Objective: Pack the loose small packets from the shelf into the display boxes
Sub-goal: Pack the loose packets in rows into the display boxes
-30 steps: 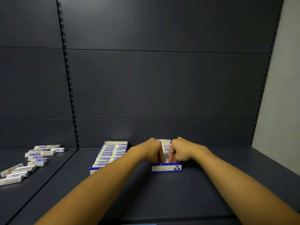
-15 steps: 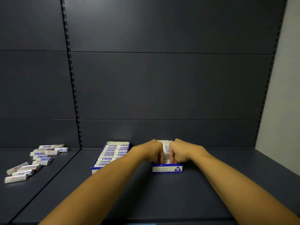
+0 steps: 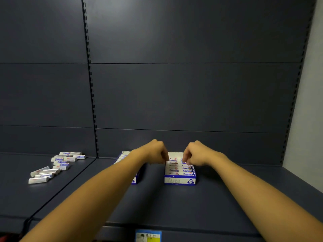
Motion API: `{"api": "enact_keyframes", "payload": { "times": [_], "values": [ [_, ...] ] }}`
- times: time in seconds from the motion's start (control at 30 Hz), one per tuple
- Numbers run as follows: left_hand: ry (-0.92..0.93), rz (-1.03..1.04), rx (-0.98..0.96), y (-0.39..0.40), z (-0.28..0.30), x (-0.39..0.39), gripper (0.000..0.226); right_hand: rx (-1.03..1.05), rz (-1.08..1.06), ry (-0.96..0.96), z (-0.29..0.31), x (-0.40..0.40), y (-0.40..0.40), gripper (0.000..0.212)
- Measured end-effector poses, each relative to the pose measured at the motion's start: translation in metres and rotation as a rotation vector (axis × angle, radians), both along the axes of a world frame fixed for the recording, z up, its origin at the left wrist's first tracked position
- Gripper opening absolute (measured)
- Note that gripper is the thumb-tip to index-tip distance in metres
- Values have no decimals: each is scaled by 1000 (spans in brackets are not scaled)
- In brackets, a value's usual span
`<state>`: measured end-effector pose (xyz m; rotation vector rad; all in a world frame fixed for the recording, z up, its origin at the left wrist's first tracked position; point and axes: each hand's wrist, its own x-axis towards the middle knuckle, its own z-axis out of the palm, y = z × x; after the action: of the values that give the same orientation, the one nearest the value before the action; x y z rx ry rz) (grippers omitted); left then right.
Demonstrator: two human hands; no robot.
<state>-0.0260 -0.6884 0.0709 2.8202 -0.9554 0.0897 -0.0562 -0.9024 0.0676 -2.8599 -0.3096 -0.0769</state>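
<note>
Dark blue-grey shelf (image 3: 174, 203) carries two blue-and-white display boxes, the right box (image 3: 180, 179) now uncovered since my fists, bunched together over its middle a second ago, have parted to its two sides, so its rows look settled and the next load is due. Loose small packets (image 3: 52, 166) lie well apart on the left shelf section, mostly long axis left-right. My left hand (image 3: 155, 152) and right hand (image 3: 196, 152) are curled, fingertips at packet ends; can't tell if pinching.

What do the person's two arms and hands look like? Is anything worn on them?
Both forearms are bare as far as the picture shows: no sleeves, gloves, watch or bracelet are visible. The left hand and the right hand show no rings, though the fingers are partly hidden.
</note>
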Motion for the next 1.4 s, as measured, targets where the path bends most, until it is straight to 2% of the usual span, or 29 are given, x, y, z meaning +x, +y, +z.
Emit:
{"api": "enact_keyframes", "payload": {
  "times": [0.13,0.37,0.63,0.8,1.03,1.4],
  "values": [
    [-47,105,-13,27,5,-12,22,-21,38,-51,1,-1,18,18],
    [40,303,-63,84,-1,-36,19,-48,175,-40,2,-6,70,13],
    [-32,439,-19,157,-12,-62,20,-87,223,-40,-5,-14,142,11],
    [-56,511,3,207,-14,-82,25,-67,214,-43,-11,-22,187,21],
    [-56,594,-36,289,-19,-107,13,-73,204,-35,-15,-37,259,27],
    [-69,649,83,395,-25,-133,32,-105,162,-64,-17,-59,365,29]
  ]
}}
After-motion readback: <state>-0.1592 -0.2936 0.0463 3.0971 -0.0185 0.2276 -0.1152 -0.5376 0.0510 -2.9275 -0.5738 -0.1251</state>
